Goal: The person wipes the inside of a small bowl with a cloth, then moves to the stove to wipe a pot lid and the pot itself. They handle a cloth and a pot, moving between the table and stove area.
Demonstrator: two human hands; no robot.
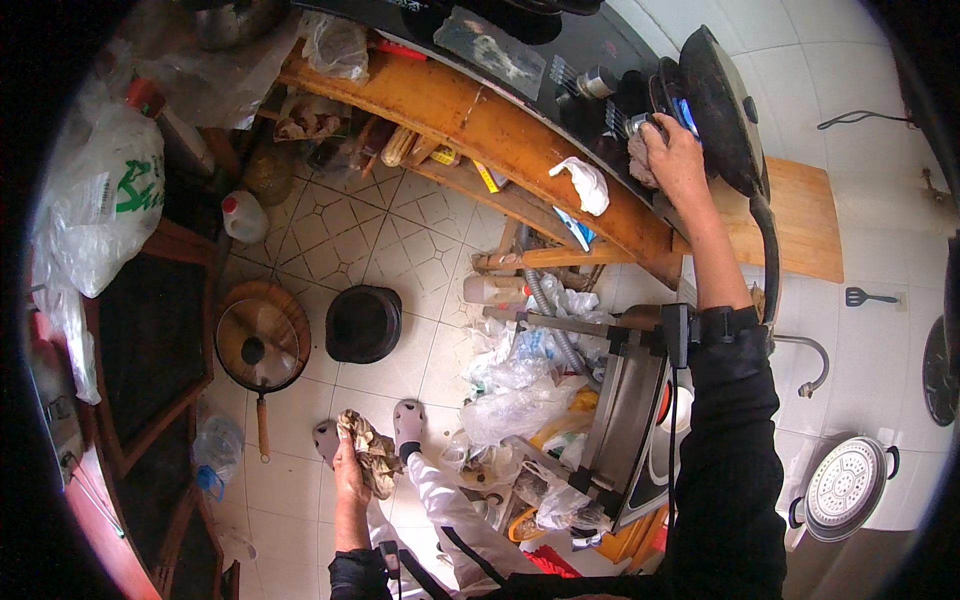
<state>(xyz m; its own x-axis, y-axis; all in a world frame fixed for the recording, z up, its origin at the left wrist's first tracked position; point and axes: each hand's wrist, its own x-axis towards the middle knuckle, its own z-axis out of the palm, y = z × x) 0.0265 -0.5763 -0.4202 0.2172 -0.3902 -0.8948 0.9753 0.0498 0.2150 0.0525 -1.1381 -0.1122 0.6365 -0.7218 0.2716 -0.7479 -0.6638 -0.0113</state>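
Note:
My right hand (675, 157) reaches to the black gas stove (525, 112) and presses a grayish-brown cloth (642, 159) near a stove knob (637, 124). A second knob (598, 81) stands to its left. Beside my hand a black wok (720, 112) leans tilted at the stove's end. Low in front of me, my left hand (351, 465) holds a crumpled brown and beige cloth (373, 454) above the floor. A white crumpled cloth (586, 186) lies on the wooden counter edge (450, 120) below the stove.
A lidded pan (259, 341) and a black basin (363, 324) stand on the tiled floor. Plastic bags (517, 397) are heaped under a metal rack (611, 427). A wooden board (806, 217) lies beyond the wok. A white bag (105, 195) is at far left, a steamer pot (844, 487) at right.

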